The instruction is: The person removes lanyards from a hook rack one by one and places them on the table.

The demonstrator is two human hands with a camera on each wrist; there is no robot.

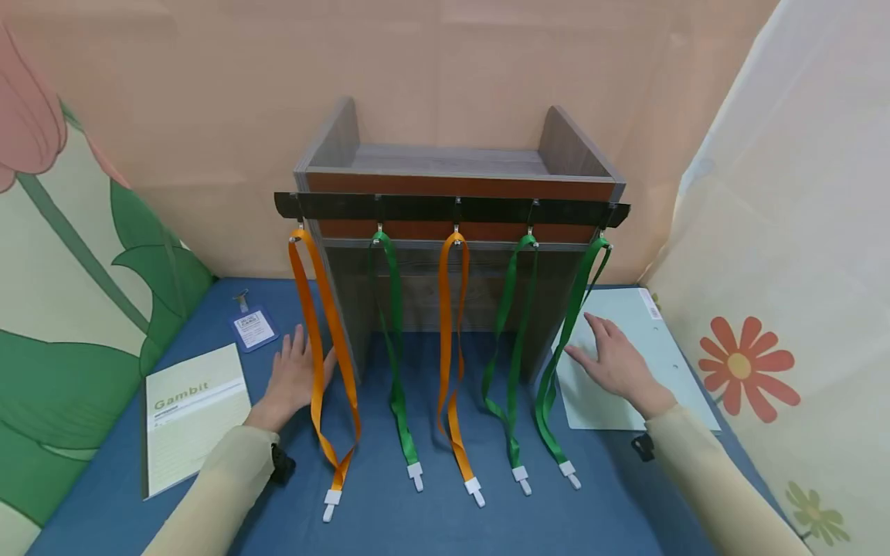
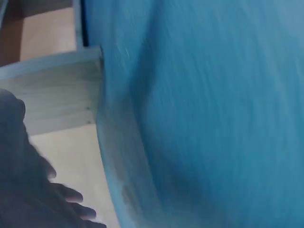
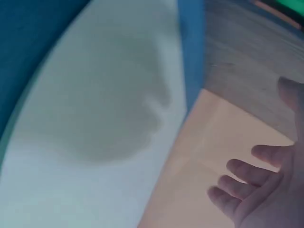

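Observation:
Behind the leftmost orange lanyard (image 1: 304, 278), my left hand (image 1: 295, 378) is held with fingers extended and nothing in its grasp; the strap hides part of it. My right hand (image 1: 615, 363) hovers over a pale green clipboard-like sheet (image 1: 626, 401), casting a shadow on it, fingers loosely spread. Lanyards hang by hooks from a black rail (image 1: 417, 207): two orange, including a middle one (image 1: 445, 309), and three green, a left one (image 1: 395, 309), another (image 1: 506, 301) and the rightmost (image 1: 573, 309). Each ends in a white clip. In the wrist views, both hands appear with nothing held.
Behind the rail stands a grey wooden shelf unit (image 1: 445, 158) on the blue tabletop (image 1: 431, 533). At the left lie a Gambit notepad (image 1: 195, 440) and a blue badge holder (image 1: 254, 328) with a metal clip. Printed fabric walls (image 1: 779, 255) enclose the sides.

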